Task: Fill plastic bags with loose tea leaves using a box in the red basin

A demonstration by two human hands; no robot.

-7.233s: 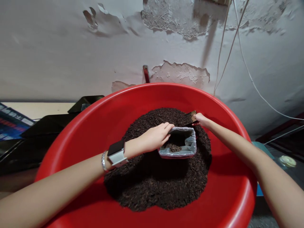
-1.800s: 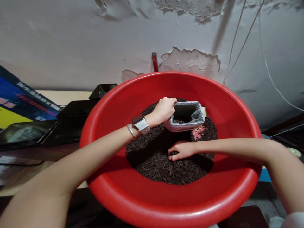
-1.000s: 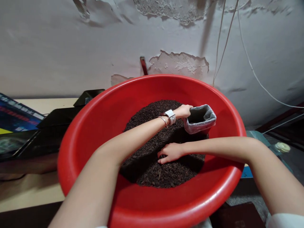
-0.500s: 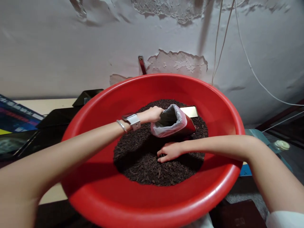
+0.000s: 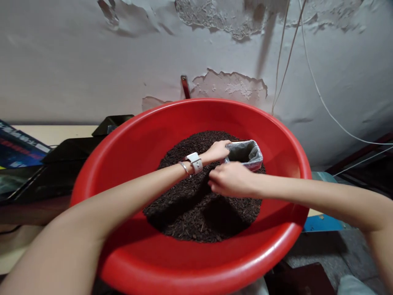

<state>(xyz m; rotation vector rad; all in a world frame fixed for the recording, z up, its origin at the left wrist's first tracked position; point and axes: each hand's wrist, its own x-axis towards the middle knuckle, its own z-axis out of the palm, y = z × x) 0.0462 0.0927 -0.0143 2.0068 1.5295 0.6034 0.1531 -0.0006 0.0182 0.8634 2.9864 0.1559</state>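
A large red plastic basin (image 5: 196,262) holds a broad heap of dark, dry loose bits (image 5: 187,221) that look like tea leaves. My left hand (image 5: 217,150), with a white-strapped watch and a bracelet on its wrist, is closed on the near-left edge of a tin lined with a clear plastic bag (image 5: 257,153). The tin stands upright on the heap, its mouth facing up and its inside dark. Just in front of the tin, my right hand (image 5: 231,179) is raised above the heap with curled fingers, slightly blurred. What lies inside its fingers is hidden.
Behind the basin rises a wall (image 5: 76,61) with peeling paint and hanging cords (image 5: 281,53). Black containers (image 5: 72,157) and a blue printed box (image 5: 21,147) stand at the left. A dark red box (image 5: 302,278) lies low at the right.
My right hand has lifted out of the heap towards the tin. My left hand has moved the tin to the right and tipped it more upright. The gold-coloured flat piece behind it is now hidden.
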